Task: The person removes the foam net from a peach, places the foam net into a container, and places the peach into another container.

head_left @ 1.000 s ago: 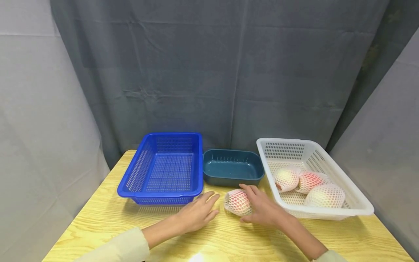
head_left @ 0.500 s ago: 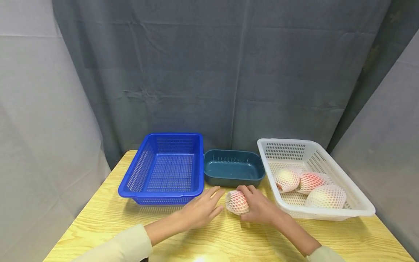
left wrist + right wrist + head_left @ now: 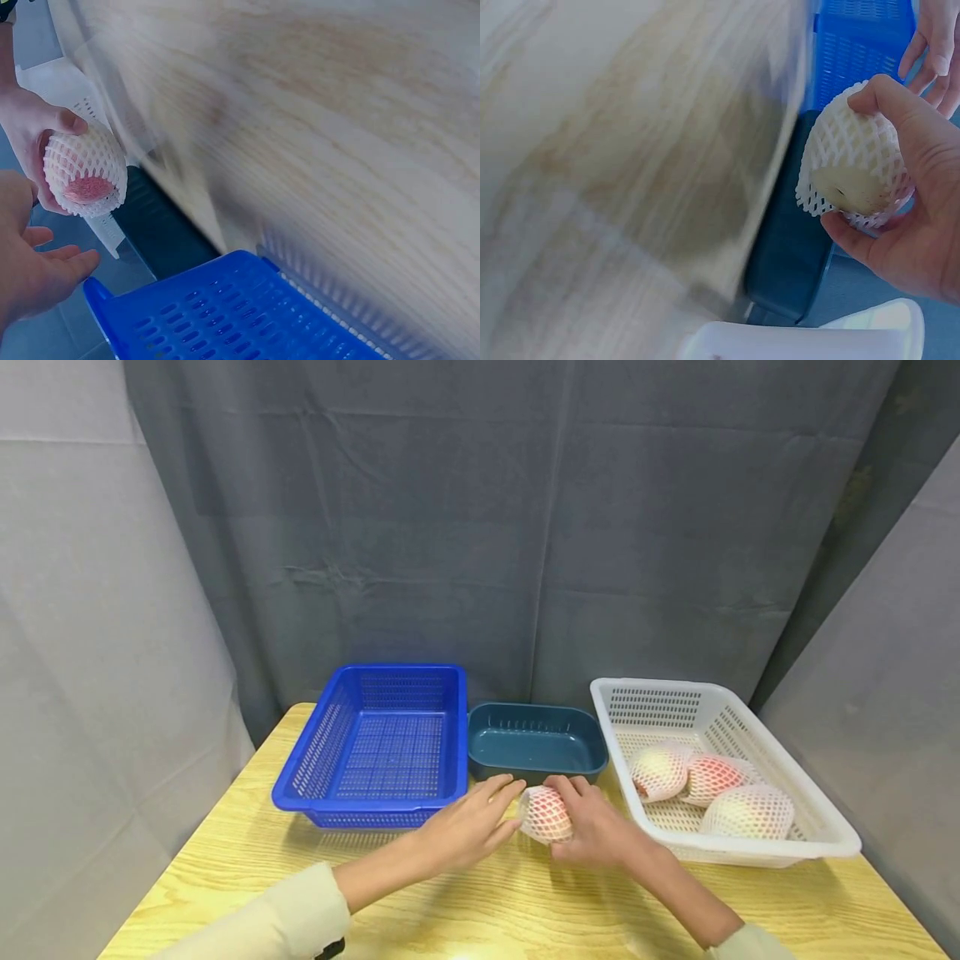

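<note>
My right hand (image 3: 596, 827) grips a red and yellow apple (image 3: 546, 815) in a white foam net, fingers on its far side and thumb on the near side. The apple seems slightly above the table, in front of the dark teal bin. In the right wrist view, a pale yellow end of the apple (image 3: 851, 187) pokes out of the net. My left hand (image 3: 468, 827) is held just left of the apple, fingers extended and holding nothing. A small gap separates left hand (image 3: 37, 255) and apple (image 3: 86, 169) in the left wrist view.
A blue perforated basket (image 3: 427, 807) stands at the left, beside the teal bin (image 3: 536, 774). At the right, a white basket (image 3: 817, 839) holds three net-wrapped fruits (image 3: 720, 777). All stand on a wooden table (image 3: 450, 918), with a grey curtain (image 3: 525, 527) behind.
My right hand has closed around the apple and raised it slightly, shifting it a little. My left hand has moved right and slightly up, closer to the apple.
</note>
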Tool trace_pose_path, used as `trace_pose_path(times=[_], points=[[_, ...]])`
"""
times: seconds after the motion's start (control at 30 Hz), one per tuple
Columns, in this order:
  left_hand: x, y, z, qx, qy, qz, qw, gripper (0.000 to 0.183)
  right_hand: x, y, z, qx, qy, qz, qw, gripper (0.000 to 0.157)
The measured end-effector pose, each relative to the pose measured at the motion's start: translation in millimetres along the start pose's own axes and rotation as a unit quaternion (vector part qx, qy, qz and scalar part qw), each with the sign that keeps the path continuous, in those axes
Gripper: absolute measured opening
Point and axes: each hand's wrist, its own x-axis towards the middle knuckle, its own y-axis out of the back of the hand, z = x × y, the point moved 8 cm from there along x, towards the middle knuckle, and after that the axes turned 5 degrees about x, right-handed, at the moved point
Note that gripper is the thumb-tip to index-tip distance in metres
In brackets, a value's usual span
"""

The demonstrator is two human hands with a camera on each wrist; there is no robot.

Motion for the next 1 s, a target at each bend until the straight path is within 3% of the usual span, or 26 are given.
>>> trace_pose_path(times=[0.23,0.4,0.7,1.0], points=[[6.7,12.3,-2.8,-0.013,0.003,0.003,0.9999,0.052,2,13.8,-6,-0.002,0.004,-0.002,1.000,0.080],[10.6,24.2,-5.5,-0.019,0.000,0.038,0.9991,0.047,4,25.4,-11,-0.001,0.021,0.019,1.000,0.079],[12.0,37.5,2.1,-0.045,-0.054,0.107,0.9917,0.029,6,34.9,-18,-0.005,0.039,0.045,0.998,0.080],[12.5,40.8,11.3,-0.015,-0.100,0.156,0.9826,0.024,5,40.1,-27,0.002,0.043,0.043,0.998,0.080]])
